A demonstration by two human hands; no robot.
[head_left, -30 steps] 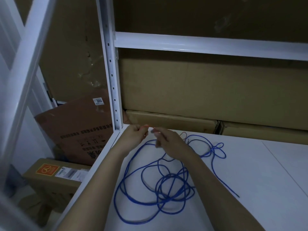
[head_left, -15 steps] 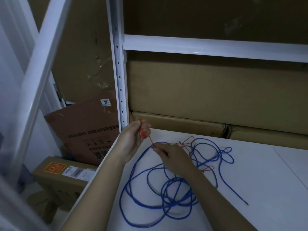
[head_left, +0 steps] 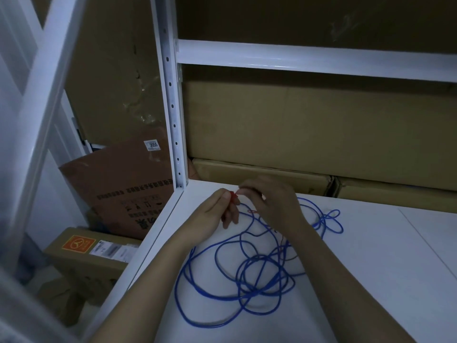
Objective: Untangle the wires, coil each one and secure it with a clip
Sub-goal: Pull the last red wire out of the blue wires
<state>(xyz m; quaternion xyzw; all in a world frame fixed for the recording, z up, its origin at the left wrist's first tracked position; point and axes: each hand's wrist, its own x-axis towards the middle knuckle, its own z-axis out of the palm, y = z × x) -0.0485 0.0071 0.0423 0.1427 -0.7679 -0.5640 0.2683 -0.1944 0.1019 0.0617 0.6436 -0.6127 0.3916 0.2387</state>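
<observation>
- Blue wire (head_left: pixel 249 276): thin, uncoiled, sprawled in loose overlapping loops on the white shelf (head_left: pixel 371 256), densest near the middle, with a small loop flung out to the right.
- Red wire (head_left: pixel 252 211): thinner, mostly hidden, threaded through the blue loops, one end pinched by the left hand (head_left: pixel 217 214).

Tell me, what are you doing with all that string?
A person is sorting tangled wires on a white shelf. The left hand and right hand both pinch a thin red wire near the back corner. The long blue wire lies in loose, messy loops, not yet coiled.
</observation>
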